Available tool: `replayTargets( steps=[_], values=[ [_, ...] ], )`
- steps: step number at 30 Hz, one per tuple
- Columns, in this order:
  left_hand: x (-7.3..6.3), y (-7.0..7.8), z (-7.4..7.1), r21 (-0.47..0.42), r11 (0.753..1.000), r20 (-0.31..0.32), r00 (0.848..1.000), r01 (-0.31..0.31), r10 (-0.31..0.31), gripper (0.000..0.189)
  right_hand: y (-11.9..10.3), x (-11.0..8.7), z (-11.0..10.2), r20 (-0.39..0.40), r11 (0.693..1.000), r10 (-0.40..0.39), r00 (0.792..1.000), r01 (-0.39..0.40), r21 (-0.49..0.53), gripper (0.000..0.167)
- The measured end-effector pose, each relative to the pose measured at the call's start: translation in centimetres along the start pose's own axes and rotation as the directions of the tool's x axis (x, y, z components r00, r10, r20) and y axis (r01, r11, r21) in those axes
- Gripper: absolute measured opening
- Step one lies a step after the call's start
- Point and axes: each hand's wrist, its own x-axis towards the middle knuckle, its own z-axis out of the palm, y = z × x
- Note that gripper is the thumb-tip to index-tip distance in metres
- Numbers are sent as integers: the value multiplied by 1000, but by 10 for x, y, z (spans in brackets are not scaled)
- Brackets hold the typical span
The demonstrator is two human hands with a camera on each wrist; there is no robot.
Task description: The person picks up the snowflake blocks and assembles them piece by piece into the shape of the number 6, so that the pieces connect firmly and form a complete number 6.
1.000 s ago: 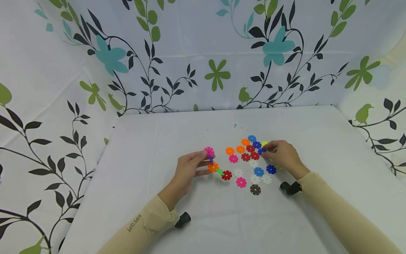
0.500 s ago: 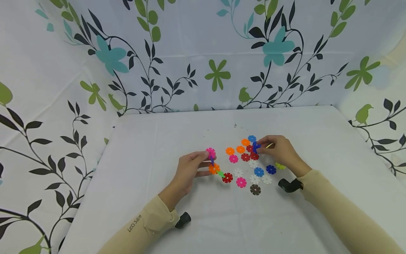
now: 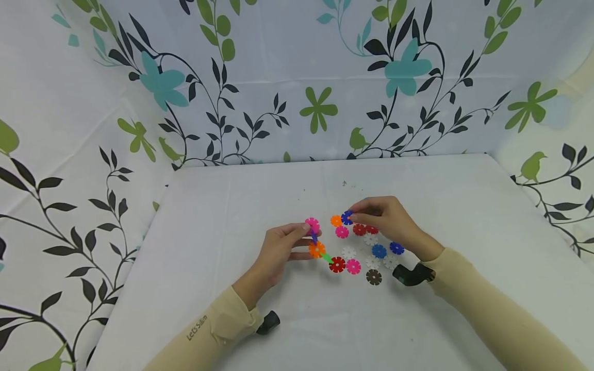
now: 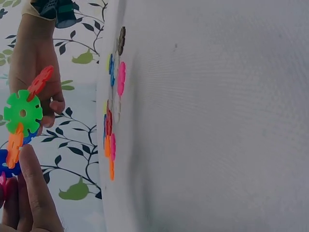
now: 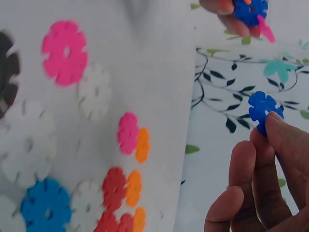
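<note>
2 bare hands at work over a white cloth-covered table (image 3: 209, 216). Head view: left hand (image 3: 279, 250), thumb and finger pinching the pink end disc (image 3: 312, 223) of 1 hanging chain of 5 notched, flower-shaped plastic discs (image 3: 317, 250); lower end, 1 red disc (image 3: 337, 265). Right hand (image 3: 393, 221), thumb and finger clamped on 1 notched blue plastic disc (image 3: 346, 218). Just changed: the blue disc has come leftward, off the red pieces, to overlap 1 loose orange disc (image 3: 335, 220) in view; judged, this brings it nearer the chain, with no join yet made. Left wrist view: chain order red, green (image 4: 29, 99), orange, blue, pink; the pinch itself is cut off by the frame edge. Right wrist view: blue disc held between fingertips, clear of the chain; whether a 2nd blue piece sits with it, cannot tell. Against the head frame of 0.5 s ago: right hand farther left, 1 yellow disc now out of sight; left hand slightly rightward; chain's red end lower, now just beside 1 loose pink disc (image 3: 353, 266), contact uncertain.
</note>
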Motion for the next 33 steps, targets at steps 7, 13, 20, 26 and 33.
replayTargets(
  steps=[7, 13, 20, 26, 33],
  values=[
    [-3, 3, 2, 23, 1000, 47, 999, -10, 9, 35, -19, 3, 13, 16, 995, -77, 997, 76, 71, 21],
    [-5, 4, 4, 57, 998, 43, 999, -16, 14, 33, -28, 3, 20, 24, 986, -117, 993, 113, 122, 18],
    [-8, 7, 6, 68, 997, 43, 999, -31, 29, 33, -32, 3, 24, 39, 979, -133, 990, 125, 158, 18],
    [-9, 7, 7, 51, 998, 57, 997, -49, 46, 33, -34, 1, 24, 51, 980, -124, 991, 114, 165, 18],
    [-10, 9, 8, 75, 996, 66, 997, -51, 46, 33, -34, 0, 25, 38, 976, -193, 980, 188, 106, 15]
  ],
)
